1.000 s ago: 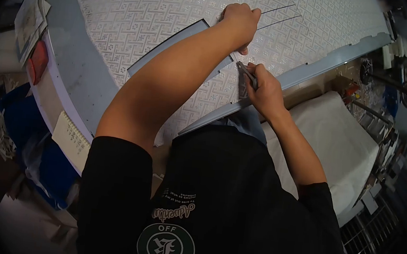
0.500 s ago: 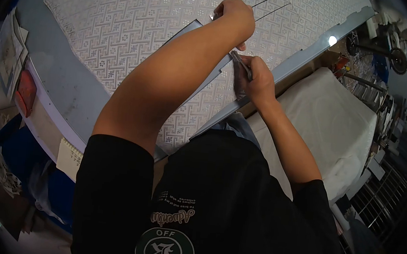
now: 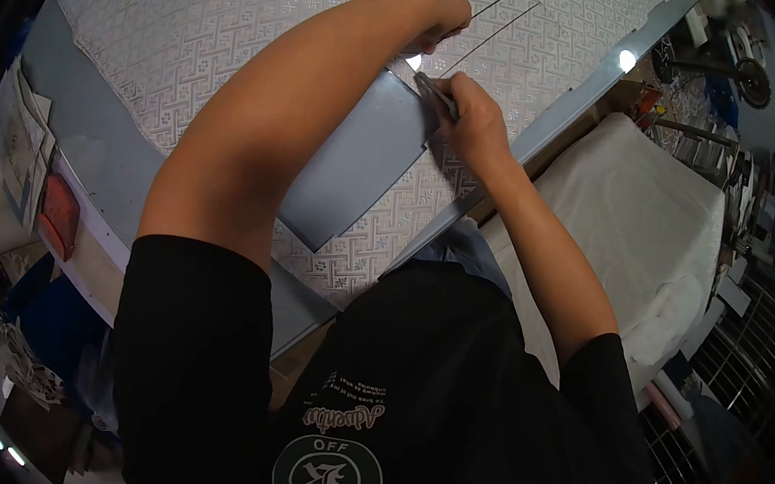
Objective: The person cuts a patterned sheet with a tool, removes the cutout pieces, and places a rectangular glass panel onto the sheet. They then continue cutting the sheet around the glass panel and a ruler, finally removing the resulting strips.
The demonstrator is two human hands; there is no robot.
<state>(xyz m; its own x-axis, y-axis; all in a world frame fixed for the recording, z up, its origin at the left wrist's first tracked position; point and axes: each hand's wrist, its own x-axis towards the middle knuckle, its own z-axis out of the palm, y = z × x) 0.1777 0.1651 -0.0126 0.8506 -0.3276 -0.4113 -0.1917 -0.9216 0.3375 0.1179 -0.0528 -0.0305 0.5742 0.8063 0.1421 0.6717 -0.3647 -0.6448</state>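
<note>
Patterned pale cloth (image 3: 191,42) covers the table, with a smooth grey panel (image 3: 358,159) lying on it. My right hand (image 3: 477,127) is closed round a narrow grey tool (image 3: 437,94) at the panel's far right corner; its exact kind is unclear. Just beyond it, my left hand (image 3: 444,19) bends down with curled fingers, beside a small bright patch. What those fingers hold is hidden. Two thin dark lines (image 3: 489,35) run across the cloth away from my hands.
A red pouch (image 3: 60,215) and stacked papers (image 3: 25,142) are at the left table edge. The metal table edge (image 3: 560,123) runs diagonally on the right. Beyond it stand a pale-covered surface (image 3: 627,210), a wheeled object (image 3: 752,82) and wire racking (image 3: 745,346).
Both hands have shifted left in view, the left one also slightly nearer the tool. More of the grey panel now shows beside my left forearm.
</note>
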